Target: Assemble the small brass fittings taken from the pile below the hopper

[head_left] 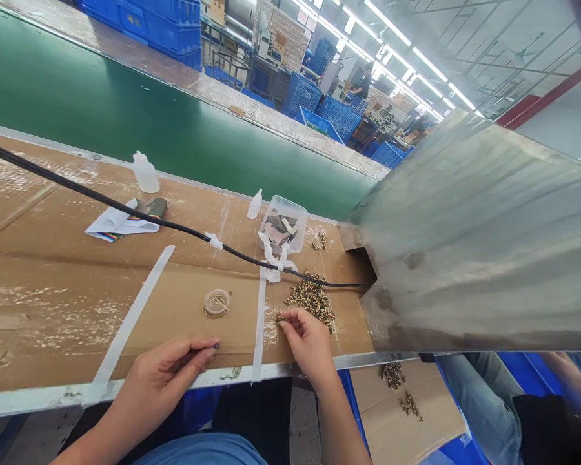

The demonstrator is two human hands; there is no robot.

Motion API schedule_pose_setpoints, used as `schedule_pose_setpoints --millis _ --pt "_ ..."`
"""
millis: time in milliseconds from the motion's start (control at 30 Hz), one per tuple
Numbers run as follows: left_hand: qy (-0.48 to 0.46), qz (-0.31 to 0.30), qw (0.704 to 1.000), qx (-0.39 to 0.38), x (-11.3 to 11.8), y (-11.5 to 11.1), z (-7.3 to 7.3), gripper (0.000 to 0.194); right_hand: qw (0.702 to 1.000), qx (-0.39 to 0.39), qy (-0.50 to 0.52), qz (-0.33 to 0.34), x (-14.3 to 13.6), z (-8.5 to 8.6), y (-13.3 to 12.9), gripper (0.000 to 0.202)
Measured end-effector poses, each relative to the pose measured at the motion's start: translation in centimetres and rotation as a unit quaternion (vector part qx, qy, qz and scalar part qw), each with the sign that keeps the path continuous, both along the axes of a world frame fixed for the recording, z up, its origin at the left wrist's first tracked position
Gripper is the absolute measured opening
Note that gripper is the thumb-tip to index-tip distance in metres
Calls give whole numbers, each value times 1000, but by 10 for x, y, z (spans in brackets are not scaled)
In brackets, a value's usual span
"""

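My left hand (174, 371) is closed in a pinch near the table's front edge, with a tiny dark piece (216, 345) between thumb and fingertips. To its right, my right hand (305, 336) pinches a small dark part (281, 318) beside a pile of small brass-and-black parts (312, 297). What that part is cannot be made out. A small round clear dish (216, 302) with a thin stick in it sits on the cardboard between two white tape strips, above my left hand.
A black cable (184, 228) crosses the cardboard-covered table. Behind it are a clear box (284, 226), white bottles (146, 173) and a folded cloth (121, 223). A metal panel (465, 245) rises at right. Beyond lies a green belt (174, 123). A person's legs (489, 400) show lower right.
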State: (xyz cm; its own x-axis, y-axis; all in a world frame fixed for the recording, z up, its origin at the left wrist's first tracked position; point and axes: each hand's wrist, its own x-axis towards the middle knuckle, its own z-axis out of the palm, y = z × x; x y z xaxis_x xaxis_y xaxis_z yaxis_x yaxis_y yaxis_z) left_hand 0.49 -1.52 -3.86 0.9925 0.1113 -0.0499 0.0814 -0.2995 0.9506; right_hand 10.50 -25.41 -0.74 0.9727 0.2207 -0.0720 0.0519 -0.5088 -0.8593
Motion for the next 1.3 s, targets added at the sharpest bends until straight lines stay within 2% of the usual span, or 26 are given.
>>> schedule_pose_setpoints --millis 233,400,633,833,1133,1300 --pt "0 3 1000 -4 1 -1 1 26 990 109 87 -33 -7 -6 4 22" --pt "-6 7 1000 -2 3 -1 2 26 967 197 154 -38 -10 -3 7 30" --pt "-1 -1 1000 -2 1 0 0 26 933 300 191 -57 -16 -2 14 31" --pt "-3 -3 1000 7 3 1 -3 27 922 328 194 -70 -17 2 17 30" --pt "-24 6 999 28 5 -1 9 26 925 338 165 -53 -21 8 17 26" --pt "-27 4 999 35 6 -1 9 26 931 331 149 -52 -23 10 17 24"
